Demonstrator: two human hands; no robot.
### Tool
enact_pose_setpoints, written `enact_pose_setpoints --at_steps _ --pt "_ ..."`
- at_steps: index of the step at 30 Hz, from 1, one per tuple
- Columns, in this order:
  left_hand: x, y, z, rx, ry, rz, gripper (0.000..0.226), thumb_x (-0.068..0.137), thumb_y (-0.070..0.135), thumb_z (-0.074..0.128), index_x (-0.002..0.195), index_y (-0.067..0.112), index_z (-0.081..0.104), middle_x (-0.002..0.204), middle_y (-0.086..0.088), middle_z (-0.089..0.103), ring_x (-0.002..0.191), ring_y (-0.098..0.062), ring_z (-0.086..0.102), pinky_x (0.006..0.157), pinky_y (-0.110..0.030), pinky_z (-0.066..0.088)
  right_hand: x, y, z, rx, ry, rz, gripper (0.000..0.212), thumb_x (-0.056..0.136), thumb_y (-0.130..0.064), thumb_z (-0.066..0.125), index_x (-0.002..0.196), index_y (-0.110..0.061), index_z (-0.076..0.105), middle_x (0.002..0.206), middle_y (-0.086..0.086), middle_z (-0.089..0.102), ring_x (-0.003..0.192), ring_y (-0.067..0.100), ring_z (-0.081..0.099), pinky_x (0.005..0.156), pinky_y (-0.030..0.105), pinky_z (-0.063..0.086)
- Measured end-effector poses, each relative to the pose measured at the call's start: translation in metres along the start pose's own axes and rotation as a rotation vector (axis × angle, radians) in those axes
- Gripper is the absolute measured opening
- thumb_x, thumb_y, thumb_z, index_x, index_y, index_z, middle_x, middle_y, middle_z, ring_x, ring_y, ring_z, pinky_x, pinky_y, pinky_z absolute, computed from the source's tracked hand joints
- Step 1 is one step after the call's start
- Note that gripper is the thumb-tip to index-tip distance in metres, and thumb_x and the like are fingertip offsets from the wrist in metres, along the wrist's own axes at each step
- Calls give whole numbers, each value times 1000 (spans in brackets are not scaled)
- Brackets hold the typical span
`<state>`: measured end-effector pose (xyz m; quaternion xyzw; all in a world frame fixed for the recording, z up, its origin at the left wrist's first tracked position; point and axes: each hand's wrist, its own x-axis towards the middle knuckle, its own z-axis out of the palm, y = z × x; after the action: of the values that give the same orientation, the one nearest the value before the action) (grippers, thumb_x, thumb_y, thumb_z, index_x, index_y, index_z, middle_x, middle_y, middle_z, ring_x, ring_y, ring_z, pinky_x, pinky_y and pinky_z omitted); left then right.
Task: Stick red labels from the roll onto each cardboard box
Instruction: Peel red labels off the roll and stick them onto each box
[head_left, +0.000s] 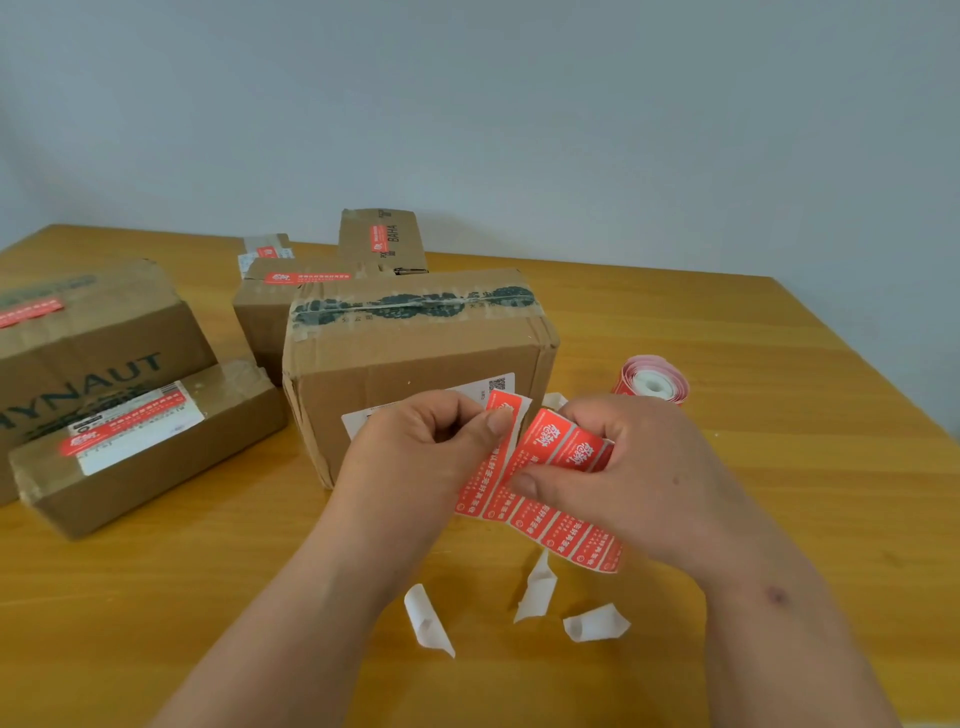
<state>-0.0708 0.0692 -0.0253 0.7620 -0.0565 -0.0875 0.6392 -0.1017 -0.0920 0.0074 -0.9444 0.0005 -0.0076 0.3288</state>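
While held up just in front of the nearest cardboard box (415, 358), strip of red labels (550, 499) hanging between both hands. Left hand (436, 447) pinching the top corner of one label (501, 415), thumb and forefinger curled on it, white backing showing beside it. Right hand (628, 467) gripping the strip, thumb pressed across its front. Roll of labels (652, 382) lying on the wooden surface (779, 415), right of the box and just beyond the right hand. Three curled white backing scraps (428, 618) lying near, below the hands. Four labelled boxes (140, 447) standing left and far behind, each bearing a red label.
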Motion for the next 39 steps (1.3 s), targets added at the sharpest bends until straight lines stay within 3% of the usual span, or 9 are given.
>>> enact_pose_setpoints --at_steps 4,8,13,15,18,23,28,34,39 --pt "-2 2 3 31 10 72 32 71 54 57 80 27 71 75 14 72 71 -2 69 57 -14 49 6 1 -1 58 -109 69 24 68 -46 80 74 -28 66 74 -11 70 66 1 68 60 19 53" --pt "-3 3 4 -4 2 104 29 73 50 60 76 24 72 70 12 72 66 -1 67 53 -10 46 7 1 -1 103 -138 85 25 73 -39 79 68 -19 66 70 -7 71 61 8 69 58 24 56" --pt "-2 3 -2 -2 -113 86 15 83 36 68 78 23 74 72 3 73 64 -6 67 59 -18 50 6 3 0 40 -61 10 30 75 -36 78 57 -20 60 65 -5 67 56 11 65 48 21 48" --pt "0 0 -3 -7 -103 70 12 84 30 69 79 21 74 73 2 74 66 -9 70 60 -21 51 7 3 2 -13 -35 -58 31 76 -37 76 58 -18 60 64 -2 64 58 11 64 51 24 50" --pt "2 -2 -2 -78 -76 15 17 79 35 68 79 19 73 76 -1 75 71 -15 73 65 -28 55 8 3 4 -123 18 -151 36 78 -40 71 56 -16 57 60 -5 59 69 9 58 72 12 38" --pt "4 -3 2 -164 -41 -56 13 83 25 68 82 13 73 77 -4 76 73 -19 74 70 -34 59 7 2 6 -206 83 -204 39 81 -42 69 50 -29 48 57 -13 53 83 -4 52 95 20 28" --pt "7 -5 1 -183 5 -53 11 83 25 69 83 15 73 79 -3 76 75 -19 74 72 -37 59 5 0 4 -185 105 -224 34 80 -43 69 56 -23 56 59 -10 54 89 0 50 78 12 28" --pt "9 -6 0 -210 56 -39 11 86 24 66 88 14 71 80 -3 76 73 -18 74 62 -26 58 1 0 -1 -105 56 -200 31 77 -44 70 64 -16 63 66 -2 57 81 5 53 65 11 32" --pt "10 -6 -1 -213 96 -12 10 86 23 65 85 15 71 78 -3 76 73 -19 74 64 -29 60 1 3 -3 -26 43 -148 27 73 -49 71 58 -31 57 78 -21 60 75 -1 58 56 14 39"
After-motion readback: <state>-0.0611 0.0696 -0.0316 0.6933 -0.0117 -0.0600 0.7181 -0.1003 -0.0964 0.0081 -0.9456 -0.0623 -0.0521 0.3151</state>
